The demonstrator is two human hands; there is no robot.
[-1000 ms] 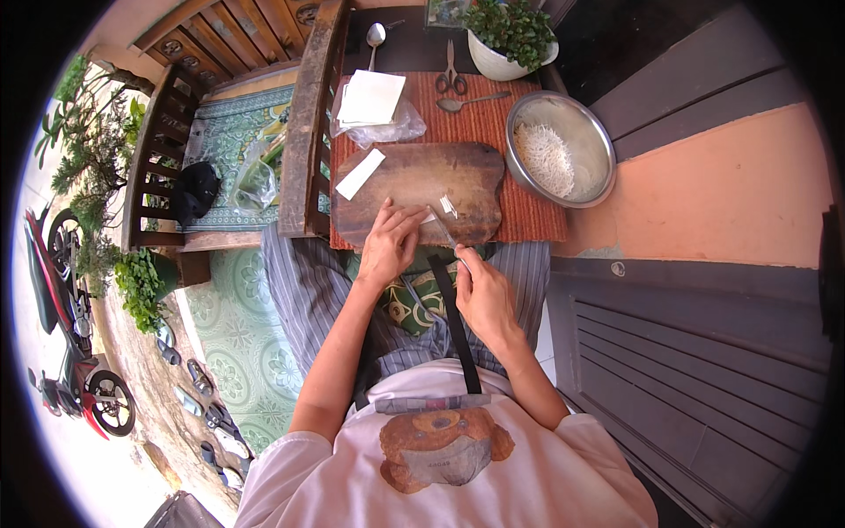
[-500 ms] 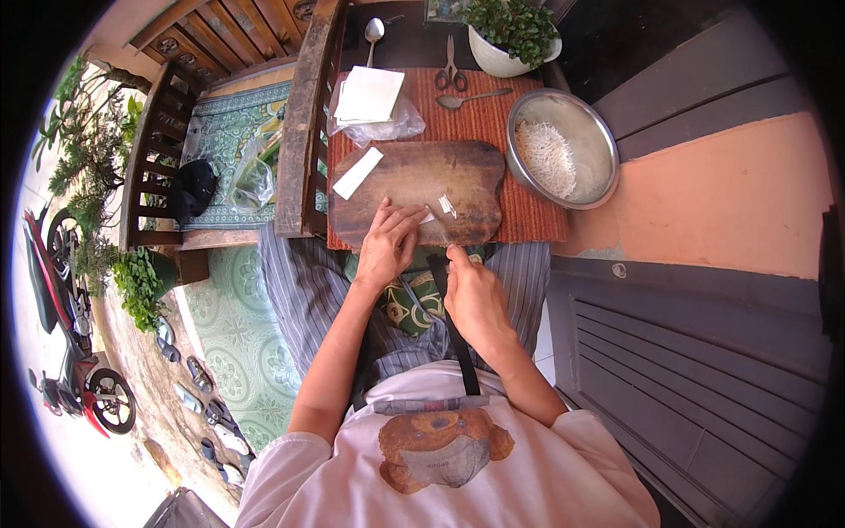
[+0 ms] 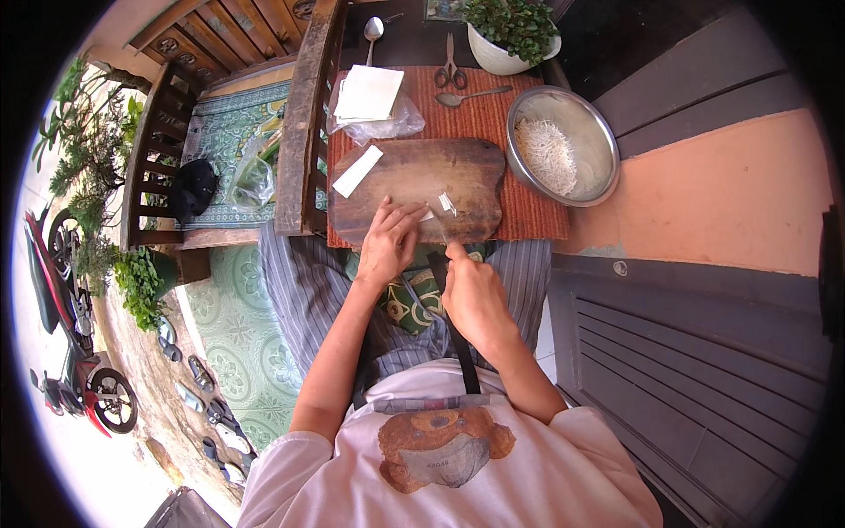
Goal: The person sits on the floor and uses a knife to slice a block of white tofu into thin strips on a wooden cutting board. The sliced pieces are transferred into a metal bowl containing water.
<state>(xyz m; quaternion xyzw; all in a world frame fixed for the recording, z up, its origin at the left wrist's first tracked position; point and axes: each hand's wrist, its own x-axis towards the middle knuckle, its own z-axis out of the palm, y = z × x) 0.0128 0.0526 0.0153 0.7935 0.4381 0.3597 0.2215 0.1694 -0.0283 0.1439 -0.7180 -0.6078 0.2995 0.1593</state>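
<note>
My left hand (image 3: 387,244) rests on the near part of a wooden cutting board (image 3: 400,180). Its fingers press down on a short white strip (image 3: 428,215), mostly hidden beneath them. My right hand (image 3: 476,295) is closed round a knife, its handle hidden in the fist; the thin blade (image 3: 443,231) points away over the board, close to the strip's right end. Just beyond the blade lies a small heap of thin white slivers (image 3: 447,204). A wider white strip (image 3: 358,171) lies slanted at the board's left side.
Behind the board are white square sheets (image 3: 368,93) on a plastic bag (image 3: 400,121), scissors (image 3: 451,70), a spoon (image 3: 473,96) and another spoon (image 3: 374,35). To the right a metal bowl (image 3: 606,145) holds white shreds (image 3: 547,157). A potted plant (image 3: 510,50) stands at the back.
My right hand has shifted very slightly, with the knife still in it. My left hand and the white pieces stay in nearly the same places.
</note>
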